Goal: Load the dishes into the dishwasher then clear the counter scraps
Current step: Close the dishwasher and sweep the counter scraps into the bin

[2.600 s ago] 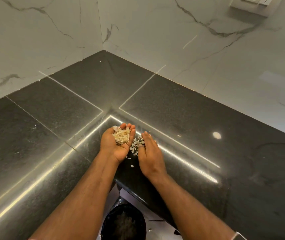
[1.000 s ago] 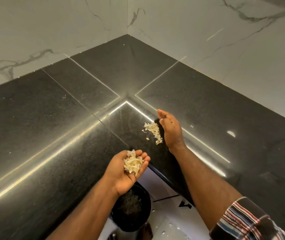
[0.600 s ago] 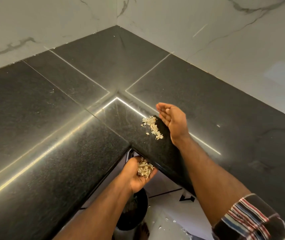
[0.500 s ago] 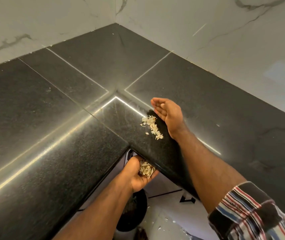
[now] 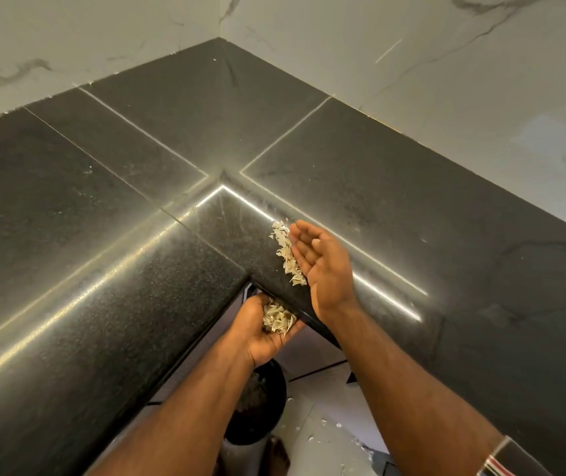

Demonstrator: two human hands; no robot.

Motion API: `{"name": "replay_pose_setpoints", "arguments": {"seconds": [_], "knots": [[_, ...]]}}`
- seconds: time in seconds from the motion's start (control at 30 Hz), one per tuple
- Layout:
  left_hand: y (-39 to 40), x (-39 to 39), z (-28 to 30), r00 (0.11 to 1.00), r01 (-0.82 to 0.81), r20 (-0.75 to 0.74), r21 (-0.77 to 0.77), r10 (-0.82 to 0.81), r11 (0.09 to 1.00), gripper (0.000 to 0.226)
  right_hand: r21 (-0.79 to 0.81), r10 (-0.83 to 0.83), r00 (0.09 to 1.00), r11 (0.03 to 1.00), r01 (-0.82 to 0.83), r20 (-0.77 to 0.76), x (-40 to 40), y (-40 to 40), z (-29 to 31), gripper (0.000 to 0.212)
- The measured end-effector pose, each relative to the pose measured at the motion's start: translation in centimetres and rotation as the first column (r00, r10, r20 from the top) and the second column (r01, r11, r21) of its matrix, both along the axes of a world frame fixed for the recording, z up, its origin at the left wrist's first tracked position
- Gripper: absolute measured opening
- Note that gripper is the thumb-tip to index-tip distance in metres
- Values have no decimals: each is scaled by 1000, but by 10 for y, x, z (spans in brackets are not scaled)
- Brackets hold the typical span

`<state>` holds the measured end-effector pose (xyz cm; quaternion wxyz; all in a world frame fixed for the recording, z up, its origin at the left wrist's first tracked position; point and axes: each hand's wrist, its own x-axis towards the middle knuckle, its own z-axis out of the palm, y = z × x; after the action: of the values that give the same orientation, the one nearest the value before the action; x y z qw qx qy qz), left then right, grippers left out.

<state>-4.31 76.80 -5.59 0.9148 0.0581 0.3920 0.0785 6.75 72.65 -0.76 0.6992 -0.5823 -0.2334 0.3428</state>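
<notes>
Just beside right hand (image 5: 322, 266), scraps (image 5: 286, 250), left hand (image 5: 264, 329) cupping more

Scraps (image 5: 286, 250) lie on the counter (image 5: 102, 304) left of the right hand (image 5: 322, 269), bin (image 5: 261, 403) below.

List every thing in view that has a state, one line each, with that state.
Left hand: cupped palm up just below the counter edge, holding pale scraps.
Right hand: fingers straight, edge on the black stone counter, against the scrap pile.
Pale shredded scraps on the counter: heaped in a line near the edge.
Round black bin on the floor: open, scraps inside.
</notes>
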Motion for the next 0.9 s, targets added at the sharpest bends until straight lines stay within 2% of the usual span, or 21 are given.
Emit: {"name": "replay_pose_setpoints", "arguments": {"seconds": [0.1,0.23,0.37,0.43,0.53,0.67,0.9], "knots": [[-1,0,0,1000,-12,-3,3,12,1000,40,-2,-86,996,996,86,-4,0,-4,4,48],[4,-2,2,1000,-10,-7,17,10,1000,39,0,-79,995,997,79,55,-23,-9,5,44],[10,-4,1,1000,-10,0,42,10,999,41,81,-86,982,992,101,-171,-38,-25,5,44],[10,-4,0,1000,-10,-4,47,10,999,41,103,-105,968,986,131,-227,-29,-25,9,45],[8,-3,1,999,-13,-47,43,15,999,38,65,-119,988,990,126,-97,3,-2,14,43],[8,-2,-1,997,-16,-73,46,19,999,38,-80,53,984,996,-39,173,38,44,10,43],[7,-2,-3,997,-20,-79,42,23,999,38,-212,279,899,953,-217,336,53,72,3,40]]}}
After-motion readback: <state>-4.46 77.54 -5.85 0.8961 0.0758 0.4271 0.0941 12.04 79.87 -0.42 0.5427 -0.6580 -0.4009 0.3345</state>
